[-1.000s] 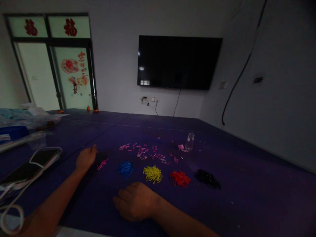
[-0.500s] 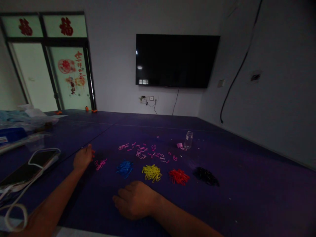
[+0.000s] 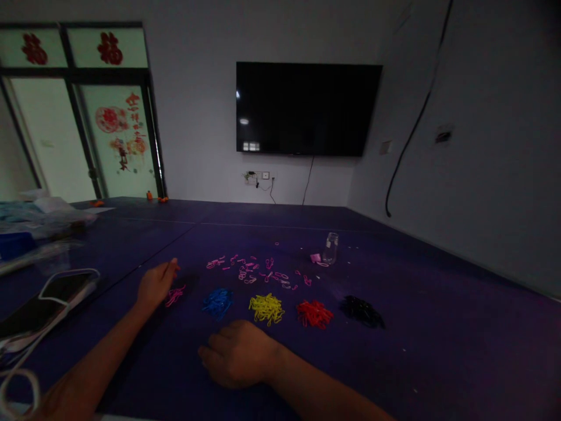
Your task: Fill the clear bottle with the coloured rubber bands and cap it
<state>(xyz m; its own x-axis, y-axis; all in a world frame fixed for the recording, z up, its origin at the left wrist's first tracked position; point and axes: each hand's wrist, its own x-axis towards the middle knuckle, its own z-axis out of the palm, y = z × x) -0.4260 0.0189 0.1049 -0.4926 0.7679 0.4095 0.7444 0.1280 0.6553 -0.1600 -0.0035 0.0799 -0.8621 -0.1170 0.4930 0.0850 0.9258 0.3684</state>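
Holding the left hand (image 3: 156,283) just beside the small pink pile (image 3: 175,296), with fingers (image 3: 168,271) close together toward the tips; cannot tell whether pinching a band; resting the right hand (image 3: 236,354), loosely curled with palm hidden, on the purple table (image 3: 429,327) just in front of the blue pile (image 3: 218,303) and yellow pile (image 3: 266,309); cannot tell if gripping anything; farther right in the same row, red pile (image 3: 314,314), then black pile (image 3: 362,311); beyond, scattered to the left of a clear jar (image 3: 330,250), loose pink bands (image 3: 242,273); at far left, looped white cable (image 3: 35,386) and dark phone-like slab (image 3: 30,310)
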